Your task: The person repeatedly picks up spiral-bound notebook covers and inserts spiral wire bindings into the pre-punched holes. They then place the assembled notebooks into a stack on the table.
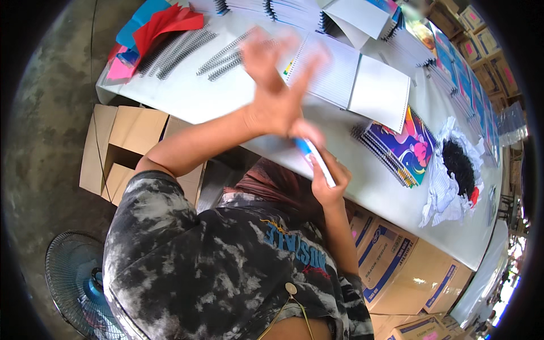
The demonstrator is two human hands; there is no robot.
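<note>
Head view: the open notebook [328,79] lies on the white counter [187,96] and serves as landmark. Nearer the person than it, the right hand [332,181] pinches a thin white-and-blue item [322,164] between thumb and fingers, just off the counter's near edge; its exact kind is unclear. The left hand [277,96], motion-blurred, has its fingers spread in front of the notebook's left side, its heel by the item's upper end; whether they touch, I cannot tell. Left of the notebook lie loose black coils [187,51], then red sheets [164,28]. Right of it and nearer sit colourful spiral notebooks [405,147], then a crumpled white wrapping [436,204] around black material [456,164].
</note>
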